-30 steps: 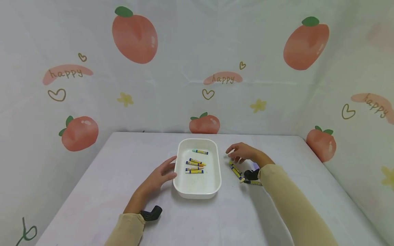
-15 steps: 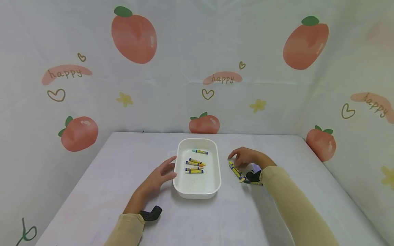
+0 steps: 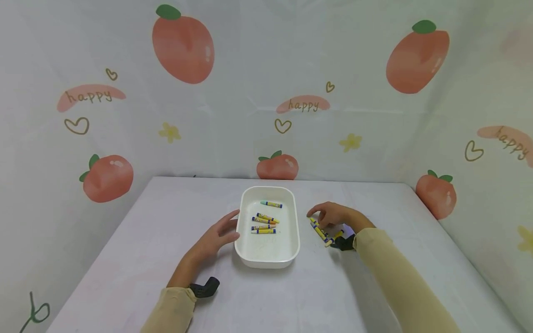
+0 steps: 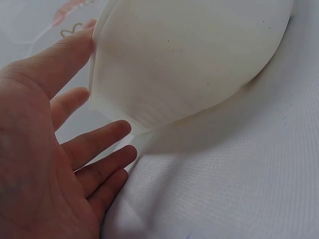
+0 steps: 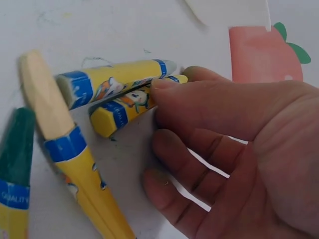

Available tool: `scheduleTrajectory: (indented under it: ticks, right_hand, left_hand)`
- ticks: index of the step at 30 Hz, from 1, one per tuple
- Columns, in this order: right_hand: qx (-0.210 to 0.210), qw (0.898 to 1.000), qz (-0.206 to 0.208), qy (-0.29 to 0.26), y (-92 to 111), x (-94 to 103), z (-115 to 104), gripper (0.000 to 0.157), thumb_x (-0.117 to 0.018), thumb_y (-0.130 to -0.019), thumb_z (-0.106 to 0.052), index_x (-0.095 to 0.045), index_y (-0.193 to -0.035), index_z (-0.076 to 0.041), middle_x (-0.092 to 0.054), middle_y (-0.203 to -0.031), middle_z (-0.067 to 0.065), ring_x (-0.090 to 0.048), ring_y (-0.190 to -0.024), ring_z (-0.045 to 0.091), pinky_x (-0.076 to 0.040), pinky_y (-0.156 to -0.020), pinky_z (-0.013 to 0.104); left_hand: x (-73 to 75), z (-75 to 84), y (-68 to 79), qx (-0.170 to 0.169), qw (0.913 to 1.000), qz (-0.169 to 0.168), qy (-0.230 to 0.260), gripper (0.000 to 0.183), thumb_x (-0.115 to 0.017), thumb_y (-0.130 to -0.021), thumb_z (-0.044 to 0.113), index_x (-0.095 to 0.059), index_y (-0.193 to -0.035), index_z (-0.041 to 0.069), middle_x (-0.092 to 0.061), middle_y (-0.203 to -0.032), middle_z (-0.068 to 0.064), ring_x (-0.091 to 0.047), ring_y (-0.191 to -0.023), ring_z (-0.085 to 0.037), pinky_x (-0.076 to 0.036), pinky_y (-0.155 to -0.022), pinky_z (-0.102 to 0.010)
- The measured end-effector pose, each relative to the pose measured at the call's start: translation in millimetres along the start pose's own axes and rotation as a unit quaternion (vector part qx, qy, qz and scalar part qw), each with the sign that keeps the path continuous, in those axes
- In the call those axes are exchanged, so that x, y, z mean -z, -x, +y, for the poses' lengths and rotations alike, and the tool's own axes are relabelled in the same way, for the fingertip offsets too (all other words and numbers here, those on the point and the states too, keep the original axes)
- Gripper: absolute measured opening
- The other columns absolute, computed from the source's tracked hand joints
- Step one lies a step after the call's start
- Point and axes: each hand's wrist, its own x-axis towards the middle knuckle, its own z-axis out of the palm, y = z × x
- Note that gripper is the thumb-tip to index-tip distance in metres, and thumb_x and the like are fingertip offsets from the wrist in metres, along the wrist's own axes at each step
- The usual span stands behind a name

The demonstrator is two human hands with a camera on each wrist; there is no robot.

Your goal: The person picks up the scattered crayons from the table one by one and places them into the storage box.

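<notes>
Comes to nine crayons (image 3: 263,231): five in one white tray (image 3: 267,252), four on one table (image 3: 166,217), right of the tray. Has one left hand (image 3: 213,238), one right hand (image 3: 334,214), two black wrist devices (image 3: 205,288) and two sleeves (image 3: 399,273). Shows on the printed backdrop (image 3: 241,83) five bold red fruits (image 3: 183,50), five hearts (image 3: 283,123), three yellow flowers (image 3: 170,132) and three "happy" banners (image 3: 303,104).

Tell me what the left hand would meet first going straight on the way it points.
The left hand would most likely meet the side of the white tray first; it is so close that contact is hard to judge.
</notes>
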Motion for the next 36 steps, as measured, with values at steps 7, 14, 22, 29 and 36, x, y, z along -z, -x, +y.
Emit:
scheduleTrajectory:
  ticks: [7,14,22,29,36]
  right_hand:
    - [-0.01,1.0,0.018,0.002,2,-2.0,1,0.036,-0.068,-0.086,-0.001,-0.066,-0.12,-0.012,-0.062,-0.097,0.007,-0.057,-0.086,0.022,-0.052,-0.077,0.034]
    - [0.002,0.999,0.042,-0.012,4,-4.1,4,0.035,-0.068,-0.085,0.0,-0.064,-0.118,-0.01,-0.061,-0.096,0.008,-0.059,-0.087,0.022,-0.052,-0.076,0.034]
    - [0.035,0.996,0.064,-0.043,7,-3.7,8,0.035,-0.068,-0.083,0.003,-0.062,-0.116,-0.006,-0.061,-0.094,0.009,-0.059,-0.086,0.023,-0.052,-0.076,0.034]
    - [0.041,0.992,0.092,-0.081,9,-5.8,10,0.04,-0.066,-0.085,0.003,-0.059,-0.124,-0.003,-0.062,-0.098,0.01,-0.06,-0.087,0.023,-0.053,-0.08,0.037]
    - [0.036,0.984,0.115,-0.13,9,-5.5,9,0.039,-0.063,-0.088,0.0,-0.059,-0.127,0.0,-0.063,-0.1,0.009,-0.06,-0.088,0.021,-0.053,-0.084,0.036]
  left_hand:
    - [-0.1,2.7,0.6,-0.003,1.0,-0.002,-0.005,0.068,-0.063,-0.094,0.028,-0.03,-0.153,0.021,-0.046,-0.145,-0.015,-0.036,-0.138,-0.035,-0.023,-0.109,-0.062]
    - [-1.8,11.8,2.8,0.002,1.0,0.001,-0.008,0.066,-0.059,-0.096,0.017,-0.027,-0.154,0.012,-0.044,-0.145,-0.022,-0.035,-0.137,-0.04,-0.022,-0.109,-0.062]
    - [-1.0,4.2,1.1,-0.006,1.0,-0.003,-0.003,0.066,-0.062,-0.095,0.022,-0.03,-0.153,0.018,-0.045,-0.145,-0.017,-0.036,-0.137,-0.037,-0.024,-0.109,-0.062]
    - [0.5,0.1,0.3,-0.008,1.0,-0.005,0.0,0.068,-0.064,-0.094,0.029,-0.031,-0.153,0.022,-0.046,-0.146,-0.015,-0.035,-0.138,-0.035,-0.023,-0.109,-0.062]
    - [-0.4,0.4,0.2,0.003,1.0,0.002,-0.001,0.069,-0.065,-0.093,0.033,-0.031,-0.153,0.026,-0.046,-0.146,-0.012,-0.036,-0.138,-0.033,-0.023,-0.109,-0.062]
